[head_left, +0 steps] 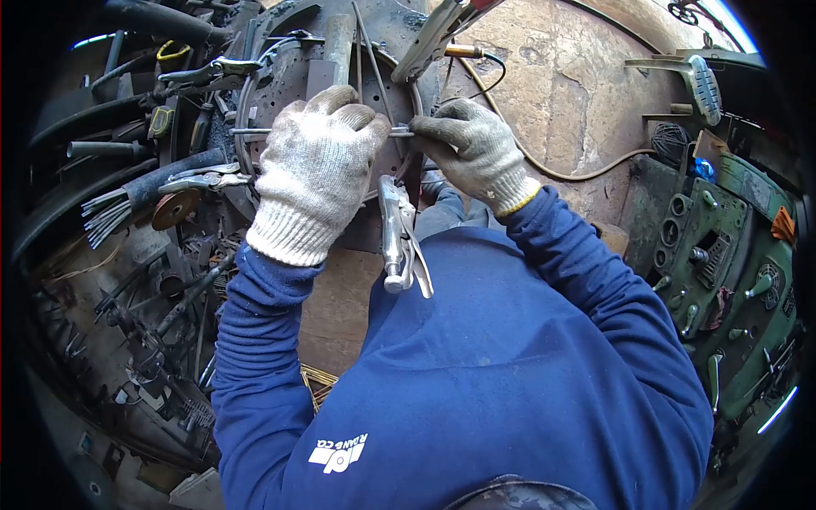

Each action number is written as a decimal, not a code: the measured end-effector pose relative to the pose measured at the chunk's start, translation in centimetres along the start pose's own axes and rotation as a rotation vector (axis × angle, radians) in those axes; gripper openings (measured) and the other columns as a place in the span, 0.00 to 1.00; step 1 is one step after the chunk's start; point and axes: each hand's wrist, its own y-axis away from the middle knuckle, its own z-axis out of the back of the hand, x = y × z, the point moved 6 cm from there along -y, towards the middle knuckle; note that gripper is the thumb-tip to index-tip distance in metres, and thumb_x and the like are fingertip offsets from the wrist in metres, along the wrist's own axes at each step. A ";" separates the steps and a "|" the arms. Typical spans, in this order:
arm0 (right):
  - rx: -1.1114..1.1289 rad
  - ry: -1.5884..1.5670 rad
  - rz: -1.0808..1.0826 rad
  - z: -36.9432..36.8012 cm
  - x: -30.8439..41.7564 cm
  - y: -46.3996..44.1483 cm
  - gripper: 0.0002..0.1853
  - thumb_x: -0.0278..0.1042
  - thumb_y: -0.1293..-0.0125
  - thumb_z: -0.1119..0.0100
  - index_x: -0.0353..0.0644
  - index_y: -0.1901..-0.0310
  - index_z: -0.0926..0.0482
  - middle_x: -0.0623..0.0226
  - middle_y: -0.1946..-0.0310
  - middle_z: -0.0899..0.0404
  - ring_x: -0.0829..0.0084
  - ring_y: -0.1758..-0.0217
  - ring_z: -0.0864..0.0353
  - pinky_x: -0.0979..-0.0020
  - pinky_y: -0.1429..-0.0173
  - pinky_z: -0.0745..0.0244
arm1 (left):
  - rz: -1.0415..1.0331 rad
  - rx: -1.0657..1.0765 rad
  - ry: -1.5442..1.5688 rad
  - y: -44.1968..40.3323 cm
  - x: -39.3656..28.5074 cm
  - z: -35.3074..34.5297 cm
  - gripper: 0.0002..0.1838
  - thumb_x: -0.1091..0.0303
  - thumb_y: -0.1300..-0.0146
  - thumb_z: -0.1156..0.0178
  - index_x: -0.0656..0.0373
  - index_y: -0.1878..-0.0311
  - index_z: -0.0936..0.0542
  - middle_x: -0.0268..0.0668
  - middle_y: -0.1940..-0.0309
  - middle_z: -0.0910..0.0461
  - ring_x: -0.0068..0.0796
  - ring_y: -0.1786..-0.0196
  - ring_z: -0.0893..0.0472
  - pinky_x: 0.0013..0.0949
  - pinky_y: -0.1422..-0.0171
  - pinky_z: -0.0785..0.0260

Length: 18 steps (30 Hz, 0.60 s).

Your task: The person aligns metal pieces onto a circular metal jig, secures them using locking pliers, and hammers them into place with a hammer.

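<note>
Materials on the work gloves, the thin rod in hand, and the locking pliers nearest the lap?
Work gloves: likely cotton-blend knit; matte, ribbed cuffs, grimy fingertips.
Thin rod: probably steel, exact metal unclear; dull grey sheen.
Locking pliers: likely plated steel; silvery, bright highlights.

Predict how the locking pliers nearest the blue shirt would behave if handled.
The locking pliers look metallic, so probably stiff and heavy for their size. Their shiny surface might feel slippery. The splayed lever should hinder rolling.
</note>
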 end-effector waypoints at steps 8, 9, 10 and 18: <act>0.006 0.089 -0.056 0.3 0.8 -0.5 0.16 0.42 0.38 0.26 0.51 0.50 0.11 0.61 0.62 0.16 0.58 0.58 0.13 0.60 0.54 0.17 | -0.009 -0.057 0.009 0.5 0.1 -0.2 0.14 0.70 0.43 0.30 0.52 0.53 0.13 0.33 0.51 0.13 0.43 0.35 0.19 0.49 0.36 0.26; -0.025 0.042 -0.078 0.4 0.8 -0.5 0.18 0.42 0.38 0.26 0.50 0.47 0.12 0.60 0.62 0.17 0.58 0.58 0.13 0.60 0.53 0.17 | -0.008 -0.058 0.009 0.5 0.1 -0.2 0.14 0.70 0.43 0.30 0.52 0.53 0.13 0.33 0.51 0.13 0.43 0.35 0.19 0.49 0.36 0.26; -0.025 0.043 -0.075 0.5 0.8 -0.4 0.18 0.42 0.38 0.26 0.50 0.47 0.12 0.60 0.62 0.17 0.58 0.58 0.13 0.60 0.53 0.17 | -0.011 -0.047 0.003 0.4 0.1 -0.3 0.14 0.70 0.43 0.30 0.52 0.52 0.13 0.33 0.52 0.13 0.42 0.35 0.19 0.49 0.36 0.26; -0.072 -0.153 -0.192 1.0 -1.9 2.5 0.21 0.36 0.39 0.23 0.44 0.44 0.14 0.60 0.59 0.16 0.67 0.59 0.14 0.68 0.55 0.16 | -0.017 -0.018 0.004 0.2 0.1 -0.2 0.13 0.70 0.42 0.30 0.53 0.52 0.12 0.35 0.51 0.12 0.41 0.35 0.19 0.50 0.36 0.26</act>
